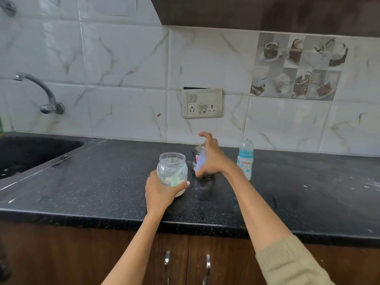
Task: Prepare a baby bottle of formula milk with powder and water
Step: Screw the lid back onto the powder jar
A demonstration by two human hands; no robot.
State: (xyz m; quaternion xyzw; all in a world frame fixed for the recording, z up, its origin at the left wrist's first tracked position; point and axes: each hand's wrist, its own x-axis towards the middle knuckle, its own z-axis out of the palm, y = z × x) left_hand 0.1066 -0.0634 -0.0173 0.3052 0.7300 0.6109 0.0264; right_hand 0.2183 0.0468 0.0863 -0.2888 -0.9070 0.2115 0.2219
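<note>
A clear plastic jar (172, 167) with white powder in its bottom stands open on the black counter (102, 182). My left hand (160, 192) grips its lower part. My right hand (209, 159) holds a blurred bluish-purple lid (200, 161) on edge, just right of the jar. Behind that hand stands a small steel pot (197, 151), mostly hidden. A baby bottle (245, 159) with a blue collar, clear cap and printed label stands upright to the right of my right hand.
A black sink (26, 153) is set into the counter at the left, with a steel tap (41, 91) on the tiled wall above it. A switch and socket panel (202, 103) sits on the wall behind. Powder smears mark the counter's right side (368, 186).
</note>
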